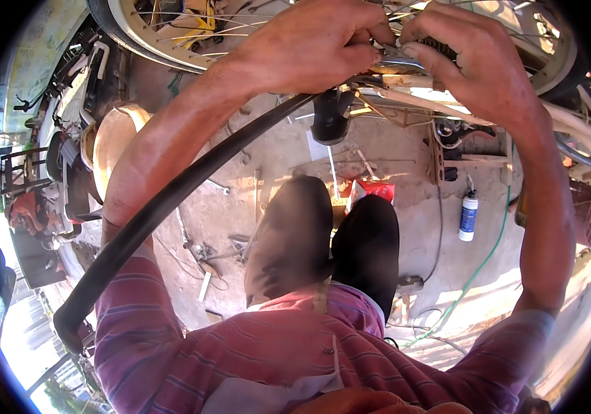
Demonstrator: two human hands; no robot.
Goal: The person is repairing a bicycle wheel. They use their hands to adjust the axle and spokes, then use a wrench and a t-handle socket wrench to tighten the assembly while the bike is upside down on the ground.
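At the top of the head view, both hands meet at the middle of a spoked bicycle wheel point(171, 54). My left hand point(316, 45) is closed in a pinch, thumb against fingers, beside a small metal part. Facing it, my right hand point(471, 58) is closed too, its fingers curled and the thumb pointing toward the left hand. What lies between the fingertips is too small and covered to name. Below the hands are pale frame tubes point(427, 103) and a dark rounded part point(330, 117). A long black curved tube point(192, 172) passes beneath my left forearm.
On the concrete floor lie a blue-and-white bottle point(469, 217), a red packet point(377, 191), a spanner point(218, 186) and scattered metal tools point(202, 255). A green cord point(492, 255) runs along the right. A round wooden-looking stool point(119, 141) and bicycle parts point(92, 69) stand left.
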